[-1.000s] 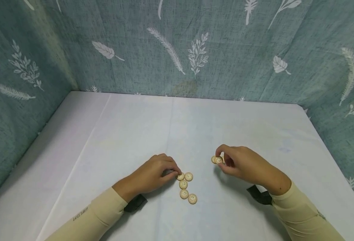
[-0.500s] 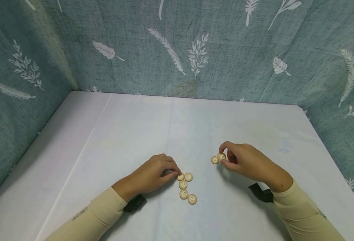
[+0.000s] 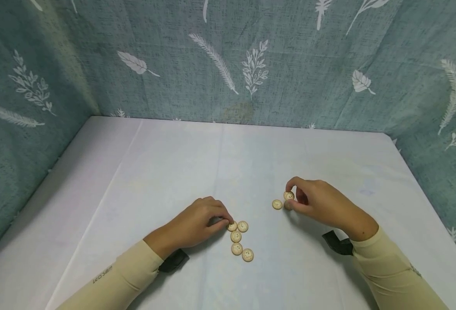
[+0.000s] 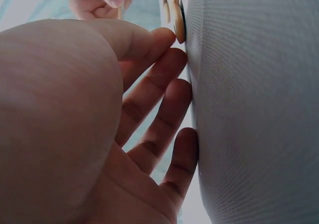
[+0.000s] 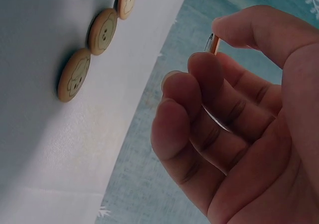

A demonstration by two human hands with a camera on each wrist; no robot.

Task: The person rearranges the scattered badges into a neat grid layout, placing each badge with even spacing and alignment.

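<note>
My right hand (image 3: 321, 203) pinches a round wooden button (image 3: 288, 196) between thumb and fingertips, above the table; the right wrist view shows this pinched button (image 5: 215, 44) edge-on. Close by lie a loose button (image 3: 277, 204) and another button (image 3: 287, 205) partly behind the thumb. My left hand (image 3: 201, 221) rests on the table, its fingertips touching a flat-lying button (image 3: 232, 226). To the right of that is another button (image 3: 242, 226), and below are a middle button (image 3: 235, 236), a lower button (image 3: 237, 249) and an end button (image 3: 248, 255). Each bears a drawing and dark dots.
A white cloth (image 3: 166, 163) covers the table. Green leaf-patterned fabric (image 3: 166, 64) hangs behind and along both sides. Dark straps (image 3: 337, 243) sit at both wrists, over long beige sleeves (image 3: 395, 271).
My right hand has moved slightly away and to the right with its button, exposing the buttons lying under it. My left hand and the row beside it have stayed put.
</note>
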